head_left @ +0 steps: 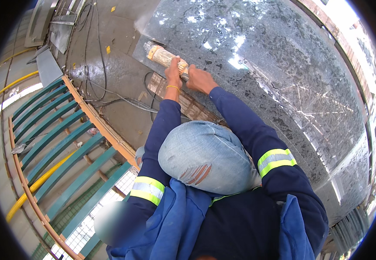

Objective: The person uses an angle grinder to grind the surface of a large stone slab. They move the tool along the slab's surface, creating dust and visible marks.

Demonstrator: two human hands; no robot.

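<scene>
Head view, left to right. At nine o'clock, a rack of green slats with an orange frame edge and a yellow hose. Toward eleven o'clock, black cables trail over wet floor. At twelve o'clock, the left hand is closed around a tape-wrapped power tool, lying at the slab's near edge; the right hand, just beside, clasps its rear end. From one to four o'clock spreads the polished dark stone slab.
</scene>
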